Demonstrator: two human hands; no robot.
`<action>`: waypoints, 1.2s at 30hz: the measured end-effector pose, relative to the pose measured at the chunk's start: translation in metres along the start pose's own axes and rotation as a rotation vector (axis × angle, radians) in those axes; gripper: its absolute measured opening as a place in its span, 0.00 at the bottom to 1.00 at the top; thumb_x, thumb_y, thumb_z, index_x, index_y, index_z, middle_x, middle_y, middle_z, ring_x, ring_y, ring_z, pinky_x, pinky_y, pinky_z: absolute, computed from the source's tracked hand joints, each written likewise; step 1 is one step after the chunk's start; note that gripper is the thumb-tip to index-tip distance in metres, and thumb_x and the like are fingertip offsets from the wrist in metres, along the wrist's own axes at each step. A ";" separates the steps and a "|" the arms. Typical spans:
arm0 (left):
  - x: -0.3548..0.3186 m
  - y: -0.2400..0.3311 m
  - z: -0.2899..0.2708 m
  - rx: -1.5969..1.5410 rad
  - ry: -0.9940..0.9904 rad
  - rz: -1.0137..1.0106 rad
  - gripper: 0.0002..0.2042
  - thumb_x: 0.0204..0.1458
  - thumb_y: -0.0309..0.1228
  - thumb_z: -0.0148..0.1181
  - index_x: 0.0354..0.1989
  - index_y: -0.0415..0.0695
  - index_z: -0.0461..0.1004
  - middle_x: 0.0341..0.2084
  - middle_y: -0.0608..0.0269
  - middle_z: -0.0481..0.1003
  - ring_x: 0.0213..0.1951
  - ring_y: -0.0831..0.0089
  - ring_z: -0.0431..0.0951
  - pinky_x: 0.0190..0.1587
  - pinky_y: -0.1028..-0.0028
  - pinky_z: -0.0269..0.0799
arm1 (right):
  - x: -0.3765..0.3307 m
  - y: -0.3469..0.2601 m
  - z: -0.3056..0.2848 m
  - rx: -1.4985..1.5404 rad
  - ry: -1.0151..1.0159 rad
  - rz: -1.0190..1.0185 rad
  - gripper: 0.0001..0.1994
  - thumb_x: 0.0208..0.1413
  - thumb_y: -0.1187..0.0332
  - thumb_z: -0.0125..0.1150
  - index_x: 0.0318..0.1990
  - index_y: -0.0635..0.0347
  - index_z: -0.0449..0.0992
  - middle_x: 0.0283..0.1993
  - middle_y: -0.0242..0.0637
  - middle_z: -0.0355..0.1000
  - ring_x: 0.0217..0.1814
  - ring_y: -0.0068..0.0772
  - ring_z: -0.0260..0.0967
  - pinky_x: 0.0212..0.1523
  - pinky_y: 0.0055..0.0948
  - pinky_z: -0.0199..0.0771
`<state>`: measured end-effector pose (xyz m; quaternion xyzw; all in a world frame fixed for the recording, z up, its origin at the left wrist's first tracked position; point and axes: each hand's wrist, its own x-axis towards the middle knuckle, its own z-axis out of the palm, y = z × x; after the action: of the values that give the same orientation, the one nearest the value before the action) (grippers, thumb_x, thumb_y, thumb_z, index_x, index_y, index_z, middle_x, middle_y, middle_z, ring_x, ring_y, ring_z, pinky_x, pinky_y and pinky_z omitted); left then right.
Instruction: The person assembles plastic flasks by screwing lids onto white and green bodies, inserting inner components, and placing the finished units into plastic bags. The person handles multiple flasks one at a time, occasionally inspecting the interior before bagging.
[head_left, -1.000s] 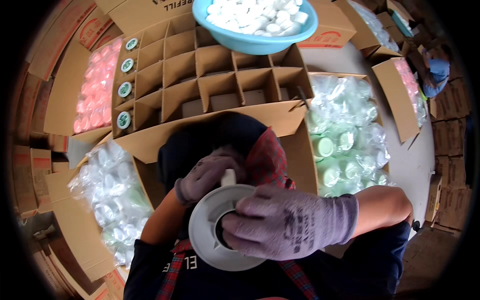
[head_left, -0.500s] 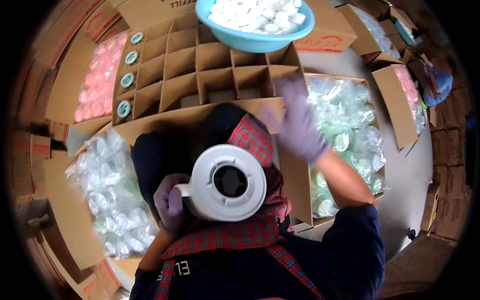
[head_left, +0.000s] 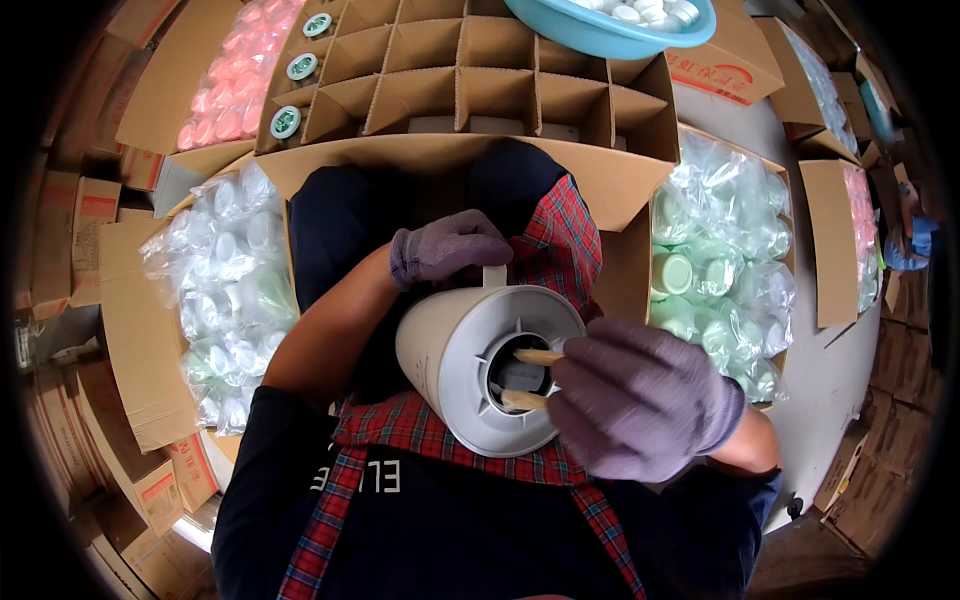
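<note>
My left hand, in a purple-grey knit glove, is closed at the handle of a white jug. The jug lies tilted over my lap, its grey round top with a central opening turned toward the right. My right hand, gloved likewise, is at that opening. Two tan tips, apparently a bare thumb and finger, reach into the opening and stand apart. A dark grey flat surface shows between them inside; I cannot make out what it is.
Ahead stands a divided cardboard box with several green-topped items along its left side. A blue basin of white caps sits behind it. Bagged clear cups lie left, bagged green ones right, and pink-red pieces fill a box far left.
My right hand has come back from above the divided box to the jug's opening. My left hand and the handle have swung round to the far side, and the jug is more tilted.
</note>
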<state>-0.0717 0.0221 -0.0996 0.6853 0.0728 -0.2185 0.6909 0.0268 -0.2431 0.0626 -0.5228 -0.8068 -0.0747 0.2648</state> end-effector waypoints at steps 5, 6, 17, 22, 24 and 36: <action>0.012 0.020 0.015 0.010 -0.160 0.054 0.15 0.50 0.34 0.54 0.32 0.33 0.81 0.26 0.58 0.80 0.31 0.74 0.77 0.39 0.73 0.73 | -0.004 -0.009 0.008 0.000 -0.033 -0.132 0.12 0.49 0.61 0.57 0.37 0.57 0.75 0.44 0.44 0.73 0.50 0.45 0.74 0.55 0.45 0.78; 0.011 0.022 0.018 0.036 -0.150 0.017 0.15 0.50 0.34 0.54 0.32 0.33 0.81 0.26 0.58 0.80 0.31 0.74 0.77 0.38 0.73 0.73 | 0.000 -0.009 0.006 0.044 -0.056 -0.176 0.12 0.48 0.60 0.57 0.36 0.57 0.75 0.44 0.44 0.73 0.50 0.45 0.74 0.55 0.45 0.78; -0.084 0.025 0.071 0.455 0.757 0.456 0.15 0.45 0.38 0.63 0.20 0.37 0.73 0.18 0.53 0.72 0.21 0.58 0.75 0.25 0.68 0.69 | -0.021 -0.030 0.041 0.000 0.072 0.261 0.16 0.41 0.64 0.65 0.40 0.58 0.77 0.36 0.40 0.73 0.30 0.36 0.73 0.26 0.33 0.77; -0.101 0.027 0.081 0.502 0.788 0.428 0.18 0.42 0.42 0.67 0.23 0.36 0.75 0.22 0.52 0.76 0.23 0.59 0.78 0.25 0.68 0.72 | -0.039 -0.046 0.054 0.031 0.094 0.555 0.15 0.43 0.66 0.67 0.41 0.58 0.77 0.38 0.39 0.74 0.34 0.39 0.75 0.29 0.33 0.79; -0.097 0.027 0.082 0.509 0.785 0.425 0.20 0.41 0.44 0.68 0.24 0.36 0.75 0.24 0.51 0.77 0.24 0.60 0.78 0.25 0.68 0.72 | -0.039 -0.044 0.049 0.083 0.062 0.614 0.17 0.41 0.67 0.68 0.41 0.58 0.76 0.40 0.40 0.75 0.36 0.40 0.76 0.31 0.33 0.79; -0.084 0.016 0.029 0.135 0.949 0.239 0.17 0.65 0.32 0.42 0.56 0.36 0.68 0.44 0.58 0.74 0.45 0.73 0.73 0.50 0.74 0.68 | -0.078 0.081 -0.012 -0.164 0.511 1.321 0.14 0.59 0.69 0.63 0.49 0.66 0.75 0.41 0.45 0.78 0.32 0.33 0.77 0.34 0.29 0.76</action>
<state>-0.1463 0.0097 -0.0498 0.7561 0.2860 0.1942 0.5556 0.1266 -0.2752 0.0202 -0.8868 -0.2259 -0.0793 0.3954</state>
